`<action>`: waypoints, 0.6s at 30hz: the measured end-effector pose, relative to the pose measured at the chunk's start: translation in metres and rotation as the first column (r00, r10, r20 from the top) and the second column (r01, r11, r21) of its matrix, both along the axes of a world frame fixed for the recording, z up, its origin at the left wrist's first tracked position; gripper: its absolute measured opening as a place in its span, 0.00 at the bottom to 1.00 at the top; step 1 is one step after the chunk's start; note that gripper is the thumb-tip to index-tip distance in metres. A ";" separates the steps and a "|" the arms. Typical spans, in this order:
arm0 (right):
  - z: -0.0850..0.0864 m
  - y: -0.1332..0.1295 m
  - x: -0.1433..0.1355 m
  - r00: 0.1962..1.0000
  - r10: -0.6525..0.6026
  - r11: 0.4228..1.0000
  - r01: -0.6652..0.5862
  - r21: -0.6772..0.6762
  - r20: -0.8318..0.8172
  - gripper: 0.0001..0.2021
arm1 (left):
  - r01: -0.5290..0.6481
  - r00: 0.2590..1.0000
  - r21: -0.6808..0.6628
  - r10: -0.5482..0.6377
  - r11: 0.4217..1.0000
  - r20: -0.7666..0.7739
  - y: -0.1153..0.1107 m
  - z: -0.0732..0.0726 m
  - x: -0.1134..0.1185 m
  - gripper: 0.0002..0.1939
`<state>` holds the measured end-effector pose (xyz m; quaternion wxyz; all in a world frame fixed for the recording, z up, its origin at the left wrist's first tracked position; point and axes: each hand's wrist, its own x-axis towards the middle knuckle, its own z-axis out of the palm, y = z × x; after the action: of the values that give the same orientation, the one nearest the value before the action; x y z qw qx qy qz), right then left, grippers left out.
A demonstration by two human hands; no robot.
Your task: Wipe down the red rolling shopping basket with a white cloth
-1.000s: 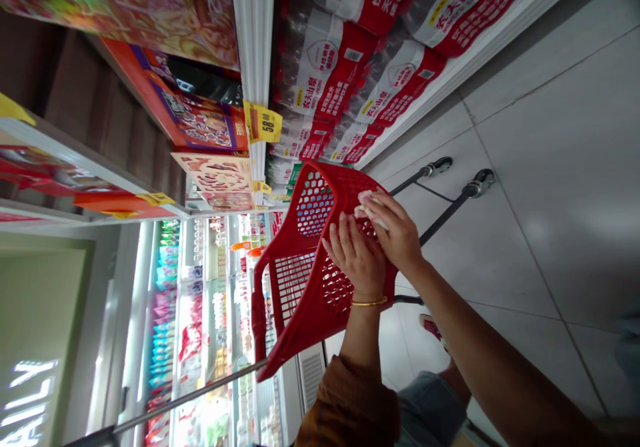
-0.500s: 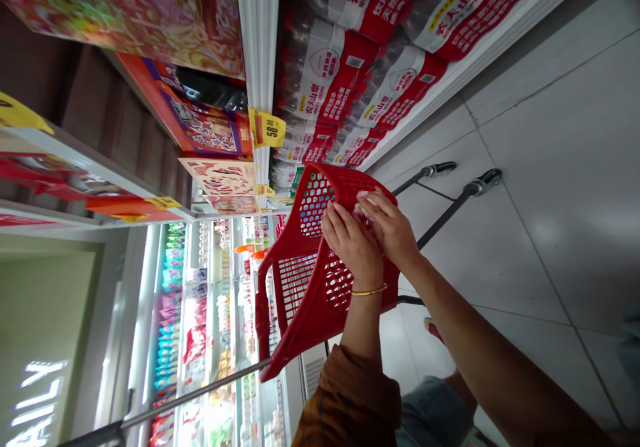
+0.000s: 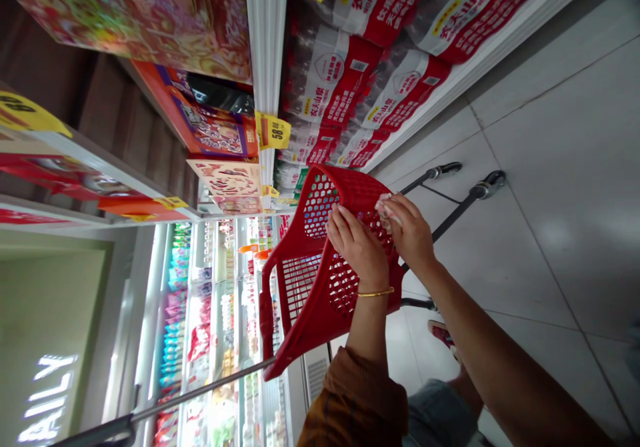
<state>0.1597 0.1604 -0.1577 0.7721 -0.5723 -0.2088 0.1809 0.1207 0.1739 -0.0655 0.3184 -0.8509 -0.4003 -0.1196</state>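
Note:
A red plastic shopping cart (image 3: 305, 337) with honeycomb-holed walls stands before me, tipped sideways in this slanted view. My left hand (image 3: 359, 248), with a gold bracelet on the wrist, rests on the basket's edge, its fingers close together and bent over the rim. My right hand (image 3: 413, 232) is closed on a crumpled white tissue (image 3: 387, 208), which lies against the basket's outer wall. The thumb of my left hand is hidden.
Packs of red-labelled water bottles (image 3: 345, 74) fill the low shelf beside the cart. Boxed goods (image 3: 220, 120) stand higher. Lit shelves (image 3: 200, 314) lie beyond. Cart wheels (image 3: 493, 182) stand on grey floor tiles (image 3: 565, 187). A person's foot in a red shoe (image 3: 441, 332) is near the cart.
My right hand has slid outward over the basket wall, away from my left hand, and the white tissue shows more plainly. The left hand keeps its place on the rim.

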 end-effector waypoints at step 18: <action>0.034 -0.003 0.011 0.993 0.051 0.961 -0.079 0.266 0.111 0.18 | 0.105 0.991 -0.082 -0.098 0.991 0.089 -0.020 0.009 -0.007 0.24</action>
<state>0.1703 0.1578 -0.1242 0.8246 -0.4633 -0.2897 0.1465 0.1136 0.1536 -0.0566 0.2576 -0.8772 -0.3745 -0.1544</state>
